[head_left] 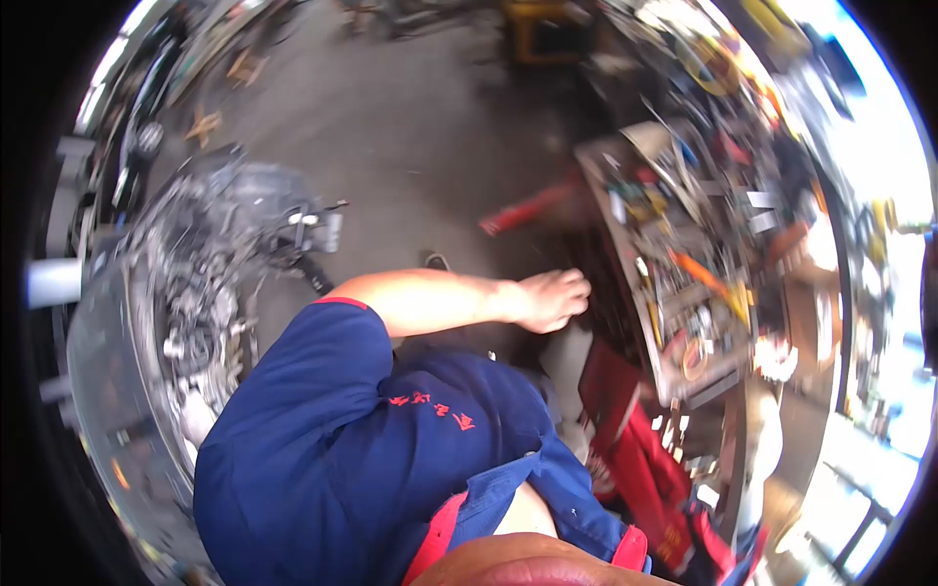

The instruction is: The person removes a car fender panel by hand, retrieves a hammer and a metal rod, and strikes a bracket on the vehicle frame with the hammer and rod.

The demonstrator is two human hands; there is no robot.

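My left hand [554, 300] reaches across the front of my body, its fingers curled in and blurred by motion. No object shows in or beyond its fingers; the palm side faces away. Right of it is the edge of a tool table [664, 376], apart from the hand and covered with tools. An orange-handled tool [699, 273] lies among them. Above the hand in the view, a red bar [528, 210] juts out from beside the table. My right hand does not show.
Left of me stands a vehicle front with its engine parts [200, 332] exposed. Red and dark cloth [645, 449] hangs below the tool table. A yellow machine [547, 34] stands at the far end of the grey floor [391, 137]. Shelves and clutter line the right side.
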